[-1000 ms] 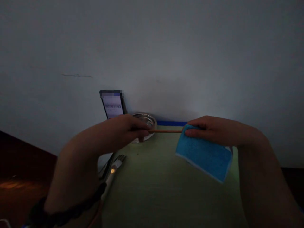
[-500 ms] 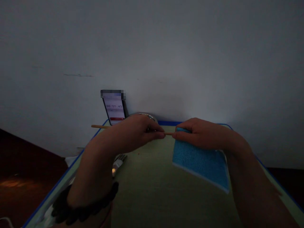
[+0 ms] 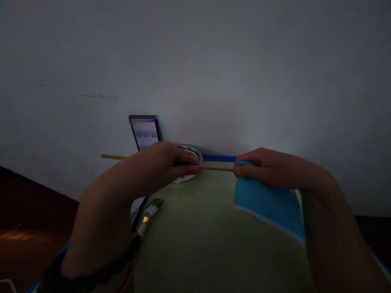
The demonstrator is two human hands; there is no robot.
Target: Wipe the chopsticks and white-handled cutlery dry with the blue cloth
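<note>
A thin wooden chopstick runs level between my hands above the table. My left hand is closed around it, and its other end sticks out to the left past my wrist. My right hand is closed on a blue cloth, which wraps the chopstick's right end and hangs down below my fingers. Whether one stick or two lie in the grip, I cannot tell. Behind my left hand stands a shiny metal dish, partly covered by the hand.
A phone showing a timer leans upright against the wall. On the table's left side lies a fork, its handle partly hidden by my left forearm. The table has a blue edge along the wall.
My hands have moved apart, the left one leftward and the right one rightward with the cloth. More of the chopstick shows between them, and more of the metal dish is visible.
</note>
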